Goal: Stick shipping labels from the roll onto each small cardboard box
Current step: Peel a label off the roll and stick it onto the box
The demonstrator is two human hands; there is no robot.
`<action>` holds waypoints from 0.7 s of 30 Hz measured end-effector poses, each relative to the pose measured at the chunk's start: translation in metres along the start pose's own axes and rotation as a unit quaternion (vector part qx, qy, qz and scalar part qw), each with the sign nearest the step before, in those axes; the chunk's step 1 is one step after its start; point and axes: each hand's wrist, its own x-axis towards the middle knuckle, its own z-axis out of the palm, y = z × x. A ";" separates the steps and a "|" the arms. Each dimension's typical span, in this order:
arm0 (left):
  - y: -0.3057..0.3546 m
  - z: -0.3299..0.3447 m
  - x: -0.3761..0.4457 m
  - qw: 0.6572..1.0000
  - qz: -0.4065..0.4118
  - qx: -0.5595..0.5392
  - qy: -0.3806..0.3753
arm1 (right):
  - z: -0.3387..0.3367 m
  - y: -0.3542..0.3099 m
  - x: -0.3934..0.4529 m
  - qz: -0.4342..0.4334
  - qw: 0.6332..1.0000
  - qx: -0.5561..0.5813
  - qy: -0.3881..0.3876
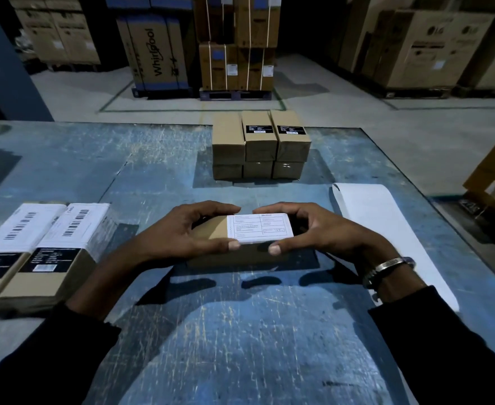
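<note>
Box point(211, 235) sits at table point(240, 331) centre, white label point(260, 228) on its right half. Left hand point(179, 232) and right hand point(322, 233) grasp its ends, thumbs at label's near edge. Likely light, stiff cardboard; hold by ends.

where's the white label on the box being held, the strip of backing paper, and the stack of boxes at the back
white label point(260, 228), head view, middle of its printed face
backing paper point(380, 217), head view, bare white middle of the strip
stack of boxes point(259, 144), head view, front of the top middle box
</note>
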 end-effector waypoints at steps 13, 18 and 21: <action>0.000 0.006 0.001 0.997 0.064 0.007 0.035 | -0.006 -0.005 -0.006 0.059 0.991 0.116 -0.015; -0.001 0.010 0.001 0.985 0.092 -0.013 0.143 | 0.001 -0.013 -0.002 0.012 0.983 0.168 0.067; 0.004 0.014 0.002 0.977 0.107 -0.054 0.178 | 0.008 -0.016 0.001 -0.028 0.965 0.232 0.115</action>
